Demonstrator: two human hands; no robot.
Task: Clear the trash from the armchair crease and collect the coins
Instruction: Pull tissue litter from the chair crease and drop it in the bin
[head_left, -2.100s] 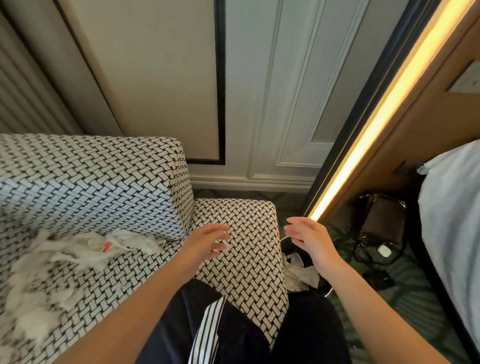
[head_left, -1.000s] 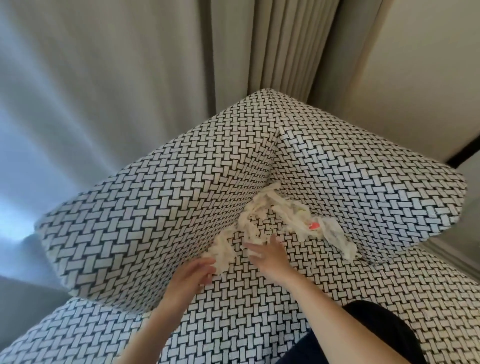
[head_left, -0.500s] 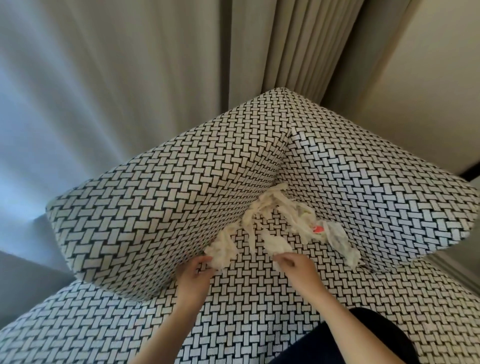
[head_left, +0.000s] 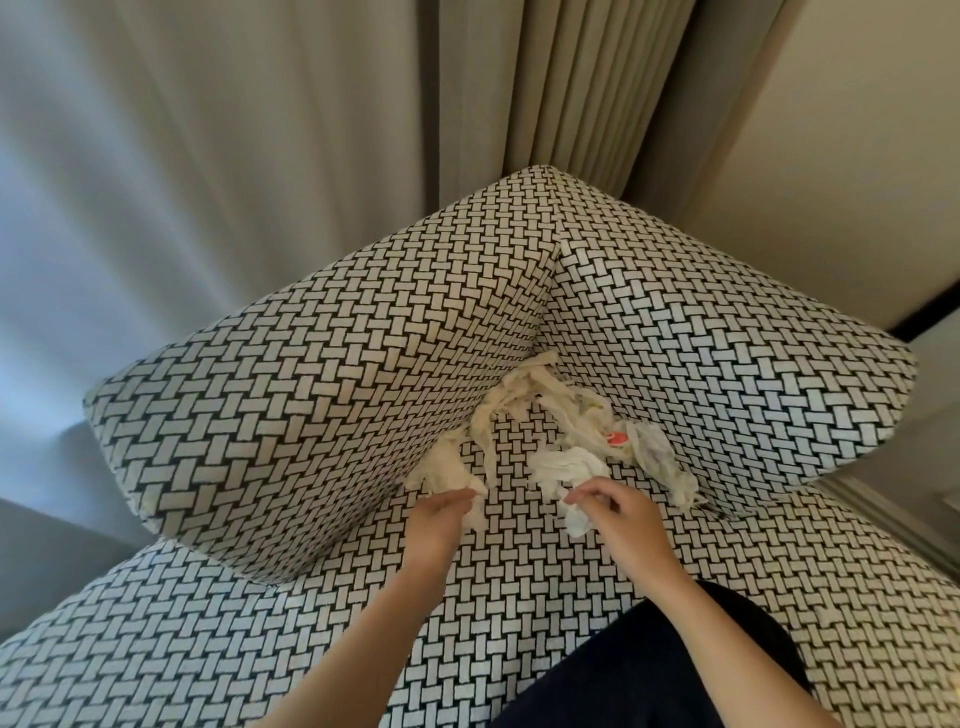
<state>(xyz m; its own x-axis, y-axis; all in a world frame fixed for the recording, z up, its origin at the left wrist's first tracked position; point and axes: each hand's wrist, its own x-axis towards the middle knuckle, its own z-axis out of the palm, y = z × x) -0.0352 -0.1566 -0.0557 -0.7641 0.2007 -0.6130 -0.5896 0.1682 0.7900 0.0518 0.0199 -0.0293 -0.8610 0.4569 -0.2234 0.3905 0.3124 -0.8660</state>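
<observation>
A: Where's the trash rn?

B: Crumpled tissue strips (head_left: 524, 395) run along the crease in the armchair (head_left: 311, 395) corner, where backrest meets seat. A red bit (head_left: 616, 439) sits in the pile, near the right side. Can't tell what it is.

A: Hands?

B: Both in it. Left hand (head_left: 441, 512) has its fingers (head_left: 460, 496) pinched shut on a cream wad (head_left: 441, 470) right at the crease, by the left cushion wall. Right hand (head_left: 613, 506) has its fingers (head_left: 584, 493) curled tight on a whiter tissue clump (head_left: 563, 470) lying on the seat, just out from the crease.

A: Coins?

B: None visible. Prob under the paper or down in the gap, if they're there at all.

A: So what goes wrong?

B: Few things, imo. Strips look thin and tangled, so a hard tug could tear them and leave scraps wedged deep in the fold. Also if she lifts the whole pile fast, any coins caught in it could drop and slide further into the crease, or go out w/ the trash. And small grabs like these may shed loose bits onto the seat.

A: Fix?

B: Slow pulls, shake each wad over the seat, check before binning.
</observation>
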